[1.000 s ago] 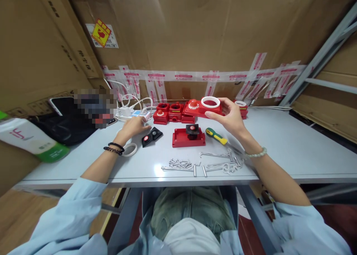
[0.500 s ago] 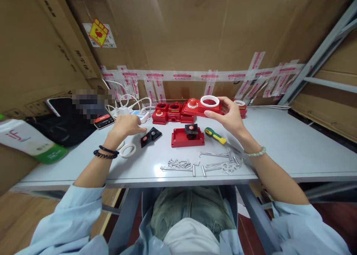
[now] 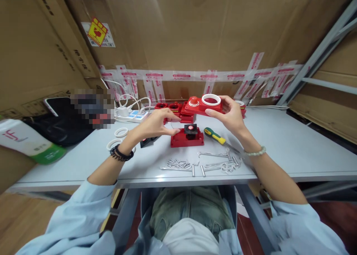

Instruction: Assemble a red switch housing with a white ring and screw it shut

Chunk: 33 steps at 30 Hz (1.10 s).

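My right hand (image 3: 231, 113) grips the right end of a red box cover (image 3: 189, 109), raised above the table. On that cover are a white ring (image 3: 211, 99) and a red domed button (image 3: 194, 101). My left hand (image 3: 158, 125) is empty, thumb and fingers spread, just left of a red rectangular base (image 3: 184, 140). A square black part (image 3: 190, 129) with a red-marked centre stands in the base. Partly hidden behind my left hand lies a black plate (image 3: 147, 142). White rings (image 3: 121, 132) lie by my left wrist.
A green-and-yellow screwdriver (image 3: 214, 135) lies right of the base. Screws (image 3: 178, 163) and metal rods (image 3: 193, 170) lie near the front edge. Other red boxes (image 3: 174, 107) and a power strip (image 3: 136, 115) stand at the back. A white-green carton (image 3: 30, 141) is far left.
My left hand has moved right from beside the power strip to the red base, its fingers opening wider. My right hand holds the red cover in nearly the same place.
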Motion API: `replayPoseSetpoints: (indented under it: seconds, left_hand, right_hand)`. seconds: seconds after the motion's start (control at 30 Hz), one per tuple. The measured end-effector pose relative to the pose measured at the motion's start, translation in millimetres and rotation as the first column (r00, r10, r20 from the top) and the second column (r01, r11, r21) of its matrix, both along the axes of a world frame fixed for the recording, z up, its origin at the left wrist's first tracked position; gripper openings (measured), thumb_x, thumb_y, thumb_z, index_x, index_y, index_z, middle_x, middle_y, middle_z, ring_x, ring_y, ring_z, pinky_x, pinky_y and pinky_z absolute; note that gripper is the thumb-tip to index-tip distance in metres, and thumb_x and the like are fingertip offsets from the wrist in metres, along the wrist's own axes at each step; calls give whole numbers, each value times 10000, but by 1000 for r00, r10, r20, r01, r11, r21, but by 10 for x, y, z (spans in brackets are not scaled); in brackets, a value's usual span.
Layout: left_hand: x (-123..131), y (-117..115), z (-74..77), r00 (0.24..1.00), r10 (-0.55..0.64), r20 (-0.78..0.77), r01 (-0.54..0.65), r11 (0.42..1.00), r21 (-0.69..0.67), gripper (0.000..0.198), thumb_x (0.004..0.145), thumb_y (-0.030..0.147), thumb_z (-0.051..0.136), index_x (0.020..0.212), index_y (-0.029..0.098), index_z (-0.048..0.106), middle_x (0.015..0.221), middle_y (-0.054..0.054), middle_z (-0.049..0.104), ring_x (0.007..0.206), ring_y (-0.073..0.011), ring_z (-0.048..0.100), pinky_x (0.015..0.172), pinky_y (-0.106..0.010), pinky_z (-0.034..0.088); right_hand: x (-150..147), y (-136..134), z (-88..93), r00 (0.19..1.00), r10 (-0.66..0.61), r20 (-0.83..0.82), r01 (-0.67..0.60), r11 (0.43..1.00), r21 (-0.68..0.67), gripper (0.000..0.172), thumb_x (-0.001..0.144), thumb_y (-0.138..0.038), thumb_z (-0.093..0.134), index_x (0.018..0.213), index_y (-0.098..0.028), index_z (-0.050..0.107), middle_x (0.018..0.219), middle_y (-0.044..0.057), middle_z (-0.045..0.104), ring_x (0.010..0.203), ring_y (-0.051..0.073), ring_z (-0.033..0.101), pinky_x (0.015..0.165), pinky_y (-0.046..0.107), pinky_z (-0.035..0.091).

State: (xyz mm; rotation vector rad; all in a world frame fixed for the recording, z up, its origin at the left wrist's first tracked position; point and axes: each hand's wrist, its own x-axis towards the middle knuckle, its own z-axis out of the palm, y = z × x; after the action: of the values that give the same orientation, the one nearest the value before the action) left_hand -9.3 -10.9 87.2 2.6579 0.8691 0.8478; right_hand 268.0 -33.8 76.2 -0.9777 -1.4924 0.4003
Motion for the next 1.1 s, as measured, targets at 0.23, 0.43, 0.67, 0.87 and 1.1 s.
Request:
replayPoseSetpoints:
  seconds: [0.23, 0.43, 0.67, 0.87, 1.1]
  left_hand:
    - [446, 168, -232, 974, -30, 226, 52, 994, -94, 327, 698, 351, 797, 952, 150, 750, 852, -49, 705, 738, -155, 574, 711, -298, 481]
    - [504, 231, -405, 968, 18, 250, 36, 977, -211, 352, 715, 385, 781, 993, 171, 753, 889, -43, 712, 758, -153, 548, 718, -297, 459]
    - [486, 223, -490, 976, 18, 216, 35, 971, -238, 380, 716, 397, 762, 1005, 152, 738, 927, -67, 716, 771, -162, 548, 717, -297, 454]
    - [475, 232, -491, 980, 21, 200, 27, 972, -235, 379, 702, 426, 767, 974, 166, 724, 938, -67, 729, 775, -171, 564, 721, -311, 452]
    - [468, 218, -478, 975, -8, 221, 59, 972, -227, 372, 715, 408, 767, 978, 150, 717, 974, -85, 746, 833, -189, 642, 765, -336, 497]
  right_hand:
    - [-2, -3, 11, 1000, 8, -8, -8, 1000, 1, 527, 567, -454, 895, 973, -226, 650, 982, 52, 730, 941, 245, 686, 922, 478, 548]
    - [-3, -6, 10, 1000, 13, -7, -13, 1000, 8, 522, 574, -435, 894, 978, -212, 651, 976, 57, 729, 933, 243, 686, 905, 471, 550]
    - [-11, 5, -1, 1000, 9, -1, -9, 1000, 12, 532, 575, -426, 892, 992, -199, 652, 995, 71, 730, 939, 246, 686, 909, 476, 544]
    - [-19, 11, -3, 999, -18, 31, 17, 1000, 12, 538, 574, -445, 889, 991, -197, 655, 980, 69, 731, 925, 243, 686, 901, 469, 543]
    - [-31, 2, -7, 998, -41, 47, 41, 999, 10, 542, 567, -467, 887, 980, -201, 657, 971, 64, 731, 912, 242, 688, 885, 463, 549]
